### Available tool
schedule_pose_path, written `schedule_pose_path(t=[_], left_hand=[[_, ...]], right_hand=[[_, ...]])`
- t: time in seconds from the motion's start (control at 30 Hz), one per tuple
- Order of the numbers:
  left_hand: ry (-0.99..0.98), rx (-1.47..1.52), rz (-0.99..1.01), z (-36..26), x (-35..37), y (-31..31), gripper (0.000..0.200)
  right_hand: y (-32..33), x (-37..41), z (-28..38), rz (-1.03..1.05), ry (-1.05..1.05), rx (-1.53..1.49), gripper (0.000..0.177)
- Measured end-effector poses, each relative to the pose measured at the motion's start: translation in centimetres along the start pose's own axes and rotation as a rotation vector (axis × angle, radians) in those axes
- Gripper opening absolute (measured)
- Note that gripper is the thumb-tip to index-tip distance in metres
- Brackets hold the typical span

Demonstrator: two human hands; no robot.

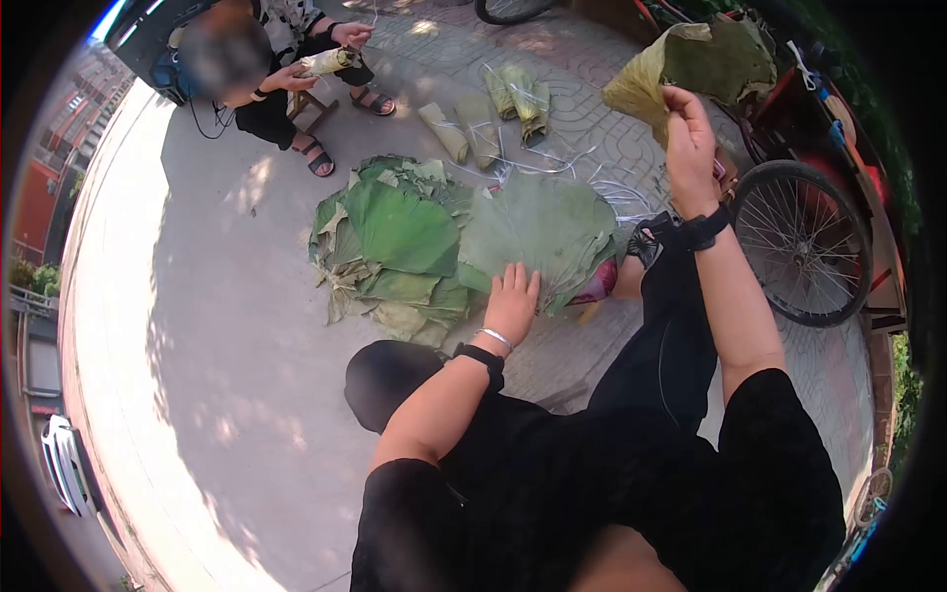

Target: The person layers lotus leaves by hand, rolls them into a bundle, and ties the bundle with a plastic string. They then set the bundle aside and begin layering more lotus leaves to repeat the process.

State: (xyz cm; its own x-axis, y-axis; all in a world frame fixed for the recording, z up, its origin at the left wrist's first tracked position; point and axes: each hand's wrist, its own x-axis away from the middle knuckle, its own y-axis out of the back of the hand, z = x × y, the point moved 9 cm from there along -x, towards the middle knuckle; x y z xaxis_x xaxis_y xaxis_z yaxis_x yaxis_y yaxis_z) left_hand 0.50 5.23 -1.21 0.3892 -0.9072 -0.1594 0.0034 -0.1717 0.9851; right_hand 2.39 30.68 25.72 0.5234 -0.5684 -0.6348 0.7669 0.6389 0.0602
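A heap of large green lotus leaves (404,242) lies on the pavement in front of me. My left hand (513,301) rests flat, fingers spread, on the near edge of a big pale leaf (547,227) on the heap's right side. Raised high at the upper right, my right hand (688,133) grips a folded leaf (695,64) by its lower edge. Both wrists wear dark bands, and the left also has a silver bracelet.
Several rolled leaf bundles (493,113) and loose white strings (592,173) lie beyond the heap. Another person (271,59) sits on a stool at the top left, holding a wrapped bundle. A cart's wheel (804,242) stands at the right.
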Motion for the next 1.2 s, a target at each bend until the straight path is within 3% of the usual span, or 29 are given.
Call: schedule_pose_path(t=[0.07, 0.13, 0.2, 0.27, 0.3, 0.4, 0.5, 0.6, 0.63, 0.73, 0.83, 0.9, 1.0, 1.07, 1.13, 1.2], left_hand=[[-0.009, -0.034, -0.022, -0.3, 0.1, 0.0, 0.051], [-0.019, -0.047, -0.06, -0.6, 0.3, -0.4, 0.049], [-0.037, -0.042, -0.11, -0.6, 0.3, -0.6, 0.045], [0.002, 0.07, 0.124, -1.1, 0.1, -1.4, 0.036], [0.024, 0.123, 0.243, -1.1, 0.1, -1.8, 0.032], [-0.04, 0.21, 0.008, -1.2, 0.1, -1.7, 0.022], [0.009, 0.277, 0.126, -0.6, 0.4, -1.3, 0.026], [0.199, 0.244, 0.45, -0.9, 0.6, 4.7, 0.032], [0.171, 0.277, 0.241, -0.4, 0.5, 6.0, 0.04], [-0.019, 0.215, -0.126, -0.3, 0.0, 7.5, 0.052], [-0.031, 0.233, 0.044, 0.3, 1.0, 0.6, 0.064], [-0.007, 0.217, 0.09, 0.3, 0.9, -0.4, 0.062], [-0.019, 0.17, 0.083, 0.3, 0.9, -0.5, 0.057], [-0.023, 0.14, 0.071, 0.2, 0.8, -0.6, 0.053], [-0.002, 0.113, 0.073, 0.0, 0.6, -0.3, 0.05], [-0.005, 0.035, 0.015, -0.4, 0.5, 0.6, 0.049]], right_hand=[[-5.0, 4.8, 0.2, 0.278, 0.002, 0.127, 0.032], [-9.1, 10.9, -1.2, 0.572, 0.154, 0.354, 0.032], [-11.6, 17.5, -5.1, 0.807, 0.054, 0.416, 0.031], [-12.3, 23.5, -8.2, 0.996, -0.078, 0.46, 0.032], [-12.0, 24.8, -8.5, 1.023, -0.116, 0.47, 0.035], [-11.4, 25.5, -9.6, 1.052, -0.164, 0.435, 0.037], [-10.4, 25.5, -10.4, 1.046, -0.189, 0.423, 0.041], [-9.6, 25.8, -10.6, 1.023, -0.162, 0.412, 0.053], [-9.4, 26.1, -10.6, 1.015, -0.147, 0.407, 0.058], [-9.3, 26.6, -10.6, 0.992, -0.07, 0.454, 0.066], [-7.5, 25.2, -11.8, 0.665, -0.331, 0.315, 0.069], [-3.4, 23.9, -14.6, 0.304, -0.631, 0.293, 0.068], [2.1, 24.7, -17.3, -0.152, -0.758, 0.443, 0.06], [4.1, 26.1, -18.6, -0.211, -0.89, 0.426, 0.05], [3.3, 27.9, -19.8, -0.049, -1.161, 0.21, 0.04], [3.3, 28.9, -19.7, -0.144, -1.243, 0.234, 0.034]])
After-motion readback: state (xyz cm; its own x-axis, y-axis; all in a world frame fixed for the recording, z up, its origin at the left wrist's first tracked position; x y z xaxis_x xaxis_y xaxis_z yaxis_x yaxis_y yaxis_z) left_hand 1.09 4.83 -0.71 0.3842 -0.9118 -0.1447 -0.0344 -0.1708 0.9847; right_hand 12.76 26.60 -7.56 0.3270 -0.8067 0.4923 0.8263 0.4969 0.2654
